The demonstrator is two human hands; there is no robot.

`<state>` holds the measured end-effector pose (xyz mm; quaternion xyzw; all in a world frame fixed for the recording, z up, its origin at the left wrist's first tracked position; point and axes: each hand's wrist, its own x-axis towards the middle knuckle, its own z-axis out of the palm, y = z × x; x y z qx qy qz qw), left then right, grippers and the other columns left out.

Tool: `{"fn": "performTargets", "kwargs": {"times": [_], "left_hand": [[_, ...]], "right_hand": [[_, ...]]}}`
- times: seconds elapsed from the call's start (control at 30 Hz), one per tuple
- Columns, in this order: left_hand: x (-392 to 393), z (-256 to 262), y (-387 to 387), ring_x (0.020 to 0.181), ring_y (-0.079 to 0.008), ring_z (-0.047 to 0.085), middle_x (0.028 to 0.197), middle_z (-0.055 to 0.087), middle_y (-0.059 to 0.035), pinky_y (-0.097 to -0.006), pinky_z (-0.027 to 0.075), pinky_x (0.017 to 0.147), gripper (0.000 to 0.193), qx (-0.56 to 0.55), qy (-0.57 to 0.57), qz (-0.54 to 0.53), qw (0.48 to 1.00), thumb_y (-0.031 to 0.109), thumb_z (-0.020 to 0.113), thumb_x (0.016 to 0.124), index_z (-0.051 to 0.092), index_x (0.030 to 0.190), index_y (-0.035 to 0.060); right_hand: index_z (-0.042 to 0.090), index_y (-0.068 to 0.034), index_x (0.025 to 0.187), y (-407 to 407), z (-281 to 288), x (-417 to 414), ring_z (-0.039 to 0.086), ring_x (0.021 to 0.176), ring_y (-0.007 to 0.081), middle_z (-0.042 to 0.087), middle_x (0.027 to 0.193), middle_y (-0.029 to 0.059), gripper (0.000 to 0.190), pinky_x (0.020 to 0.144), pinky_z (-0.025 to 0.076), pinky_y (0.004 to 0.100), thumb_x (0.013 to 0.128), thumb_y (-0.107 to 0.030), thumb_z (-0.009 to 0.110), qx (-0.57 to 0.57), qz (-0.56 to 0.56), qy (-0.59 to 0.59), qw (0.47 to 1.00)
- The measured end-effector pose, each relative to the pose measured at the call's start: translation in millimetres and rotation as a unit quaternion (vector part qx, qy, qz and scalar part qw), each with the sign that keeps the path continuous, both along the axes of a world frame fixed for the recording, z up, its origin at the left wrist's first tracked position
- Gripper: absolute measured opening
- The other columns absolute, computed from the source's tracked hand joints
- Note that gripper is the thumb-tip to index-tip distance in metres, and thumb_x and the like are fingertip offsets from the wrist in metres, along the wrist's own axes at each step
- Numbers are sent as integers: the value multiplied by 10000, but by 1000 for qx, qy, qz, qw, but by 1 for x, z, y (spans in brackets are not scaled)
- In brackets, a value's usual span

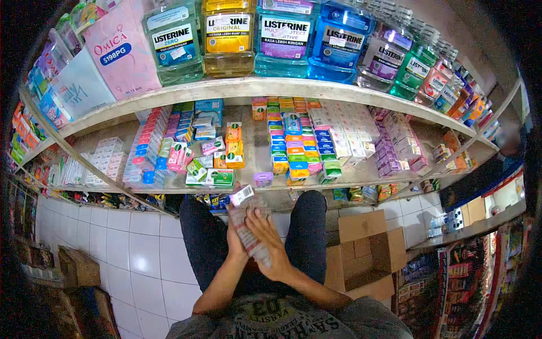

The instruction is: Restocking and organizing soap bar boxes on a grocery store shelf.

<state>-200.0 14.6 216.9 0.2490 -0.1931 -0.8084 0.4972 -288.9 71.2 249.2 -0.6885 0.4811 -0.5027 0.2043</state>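
Note:
Between both hands, above my lap, is a long pack in greyish wrapping [250, 239], with a small white and pale purple box end [242, 195] bearing a barcode at its top. My left hand [237, 241] grips the pack along its left side. The right hand [267, 241] lies across its upper face with the fingers stretched out; part of the pack is hidden beneath it. Just beyond the pack, a purple soap box [263, 179] sits near the shelf's front edge. To its left lie a green and white soap box [217, 178] and a pink soap pack [180, 156].
Listerine mouthwash bottles [228, 42] line the upper wooden shelf [254, 88]. Stacked small boxes [296, 148] fill parts of the lower shelf. An open cardboard box [366, 258] stands on the tiled floor at right. Brown cartons [78, 267] stand at left.

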Motion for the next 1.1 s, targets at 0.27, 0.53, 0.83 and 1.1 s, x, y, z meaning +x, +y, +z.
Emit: {"fn": "performTargets", "kwargs": {"times": [0.27, 0.53, 0.83, 1.1], "left_hand": [[-5, 23, 12, 1282, -231, 371, 1410, 365, -95, -370, 279, 1079, 601, -53, -104, 13, 993, 494, 210, 990, 256, 1432, 89], [-8, 40, 19, 1296, -215, 353, 1431, 341, -81, -380, 265, 1089, 595, -72, -113, 10, 991, 458, 263, 996, 254, 1431, 53], [-1, 33, 12, 1071, -180, 526, 1177, 530, -80, -340, 437, 925, 442, -55, -138, 31, 988, 388, 434, 974, 422, 1254, 47], [1, 40, 6, 1091, -230, 542, 1197, 549, -99, -373, 404, 962, 546, -16, -97, 81, 992, 484, 376, 966, 428, 1269, 32]], "right_hand": [[326, -20, 1408, -3, 5, 1, 149, 1403, 358, 220, 1502, 183, 615, 1125, 80, 501, 839, -181, 496, 12, -81, -7, 997], [335, 19, 1384, 0, 4, -5, 165, 1391, 383, 234, 1489, 205, 595, 1126, 92, 475, 870, -257, 456, 138, -50, -176, 973], [319, -12, 1408, 3, 10, -3, 150, 1401, 367, 211, 1496, 207, 601, 1125, 102, 482, 852, -153, 498, 9, -55, -66, 996], [414, -16, 1285, 21, 1, 3, 417, 1046, 221, 422, 1242, 126, 414, 823, 364, 331, 900, -137, 504, 126, -79, -246, 958]]}}
